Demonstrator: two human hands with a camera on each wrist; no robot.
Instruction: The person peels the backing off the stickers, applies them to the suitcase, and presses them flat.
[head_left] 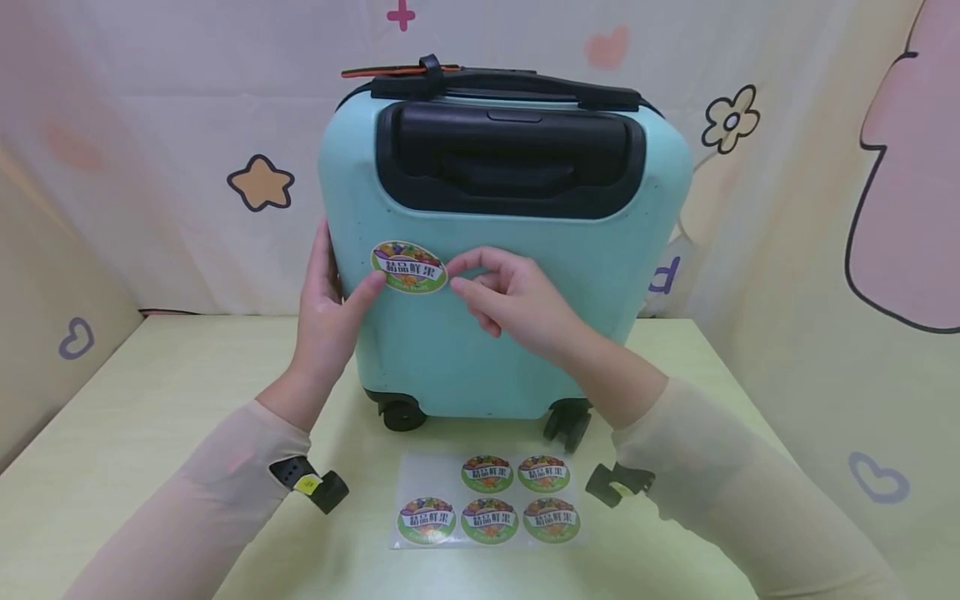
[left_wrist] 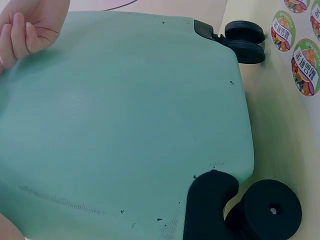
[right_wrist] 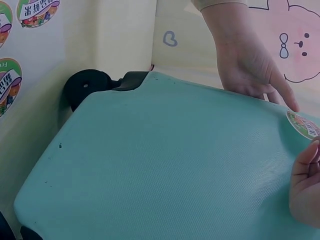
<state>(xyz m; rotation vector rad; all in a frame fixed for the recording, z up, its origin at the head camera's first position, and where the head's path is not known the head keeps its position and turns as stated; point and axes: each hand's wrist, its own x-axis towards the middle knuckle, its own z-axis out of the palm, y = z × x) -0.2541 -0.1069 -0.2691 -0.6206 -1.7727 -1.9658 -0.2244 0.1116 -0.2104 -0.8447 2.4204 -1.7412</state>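
We've got our right hand (head_left: 519,298) pinching an oval fruit sticker (head_left: 409,267). Left of that grip, our left hand (head_left: 324,323) lies spread against the kinda pebbly hard-shell suitcase (head_left: 480,367).

"How does the suitcase (head_left: 510,231) shell look?"
"Like matt plastic (finely textured up close)."
"And the sticker sheet (head_left: 431,475) in front of the suitcase?"
"Smooth paper; the curtain (head_left: 187,125) behind the suitcase looks like creased cloth."
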